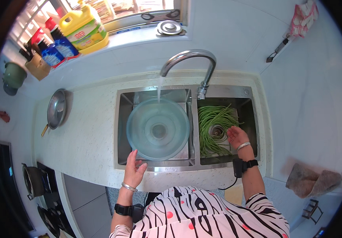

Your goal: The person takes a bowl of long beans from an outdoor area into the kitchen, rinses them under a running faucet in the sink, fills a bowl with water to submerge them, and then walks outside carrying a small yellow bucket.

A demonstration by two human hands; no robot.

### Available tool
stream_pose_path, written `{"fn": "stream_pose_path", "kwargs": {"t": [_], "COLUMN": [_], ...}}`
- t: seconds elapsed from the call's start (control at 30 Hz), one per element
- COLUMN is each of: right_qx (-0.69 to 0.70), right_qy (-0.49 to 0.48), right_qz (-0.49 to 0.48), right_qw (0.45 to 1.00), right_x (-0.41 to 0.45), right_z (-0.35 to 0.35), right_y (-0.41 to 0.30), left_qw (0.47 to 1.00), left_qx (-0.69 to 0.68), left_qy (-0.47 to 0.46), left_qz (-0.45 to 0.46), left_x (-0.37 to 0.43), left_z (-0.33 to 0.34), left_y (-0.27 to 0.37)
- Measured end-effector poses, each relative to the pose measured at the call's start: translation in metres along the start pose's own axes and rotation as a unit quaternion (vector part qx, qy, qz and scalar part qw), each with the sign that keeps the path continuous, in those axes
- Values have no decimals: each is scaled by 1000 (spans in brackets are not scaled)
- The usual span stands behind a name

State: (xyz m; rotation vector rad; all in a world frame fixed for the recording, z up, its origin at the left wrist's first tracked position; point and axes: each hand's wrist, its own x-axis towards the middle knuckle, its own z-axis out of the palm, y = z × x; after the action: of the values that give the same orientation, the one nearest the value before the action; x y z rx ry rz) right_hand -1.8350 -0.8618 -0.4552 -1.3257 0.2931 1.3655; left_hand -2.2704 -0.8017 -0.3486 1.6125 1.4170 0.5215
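A translucent bluish plastic basin (174,145) sits in the left bowl of a stainless steel sink (196,139). Water runs into it from the chrome gooseneck faucet (186,55). My left hand (134,171) is at the basin's near-left rim with its fingers apart; whether the fingertips touch the rim I cannot tell. Long green beans (209,116) lie curled around the drain (217,132) in the right bowl. Over their right side is my right hand (238,137), palm turned inward, fingers slightly curled and holding nothing visible.
A stainless pan (56,109) stands on the left of the counter (87,134). On the windowsill are a yellow detergent jug (84,29), blue spray bottles (50,53), scissors (160,16) and a metal lid (169,27). A grey cloth (312,180) hangs at right.
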Motion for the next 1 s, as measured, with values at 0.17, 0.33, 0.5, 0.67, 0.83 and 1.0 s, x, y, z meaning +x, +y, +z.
{"fn": "stream_pose_path", "kwargs": {"t": [0.17, 0.33, 0.5, 0.67, 0.83, 1.0], "right_qx": [53, 27, 2, -6, 12, 9], "right_qy": [-132, -170, -243, -316, -310, -301], "right_qz": [-3, -37, 7, 14, -11, 28], "right_qw": [990, 984, 970, 949, 951, 953], "right_x": [-38, -113, -140, -170, -212, -252], "right_z": [44, 54, 83, 120, 154, 186], "right_y": [-4, 18, 73, 133, 201, 280], "left_qw": [997, 983, 939, 911, 907, 931], "left_qx": [-37, -15, -11, -42, -220, -230], "left_qy": [59, 135, 317, 392, 331, 260], "left_qz": [-40, -123, -135, -122, -138, -113], "left_x": [-39, -116, -203, -268, -303, -330], "left_z": [-15, -71, -133, -191, -240, -274], "left_y": [-20, 4, -17, -37, -86, -146]}}
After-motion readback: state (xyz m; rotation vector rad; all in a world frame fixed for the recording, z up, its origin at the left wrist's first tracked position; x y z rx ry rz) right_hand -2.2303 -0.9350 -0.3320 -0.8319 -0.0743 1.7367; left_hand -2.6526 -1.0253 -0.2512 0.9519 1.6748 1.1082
